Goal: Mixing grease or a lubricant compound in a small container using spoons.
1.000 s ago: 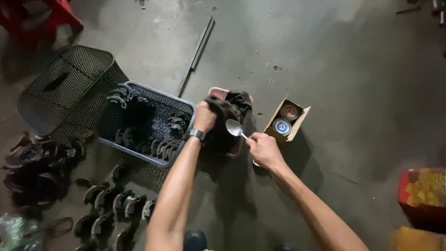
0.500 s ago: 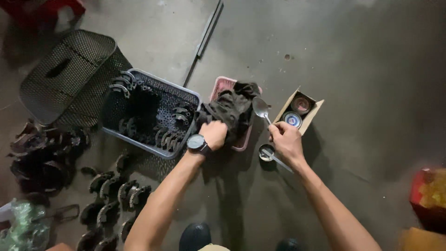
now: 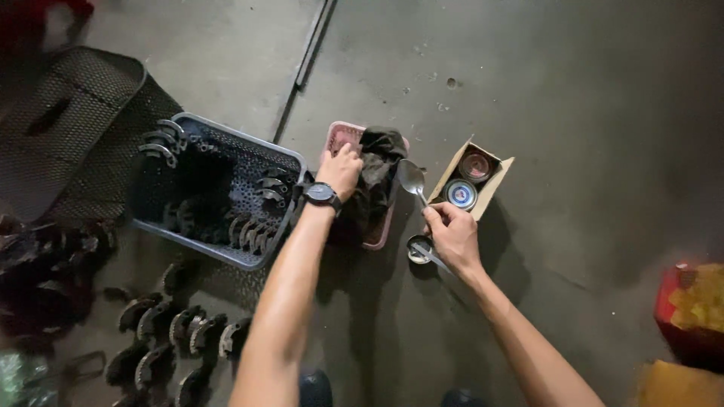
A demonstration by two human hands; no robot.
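Contents of the pink tray point(image 3: 343, 136) are hidden under a dark rag point(image 3: 377, 177). Left hand point(image 3: 341, 169) is pressed on that rag, grip unclear. Right hand point(image 3: 452, 235) is clamped on a spoon point(image 3: 412, 179), bowl up, above a small tin point(image 3: 418, 247). Since half a second ago, the spoon is held lower and nearer the tin.

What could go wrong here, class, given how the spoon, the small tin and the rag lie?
The right hand holds the spoon by its thin handle over the small open tin on the floor; a nudge might tip it. The left hand presses a dark rag in the pink tray, which could slide.
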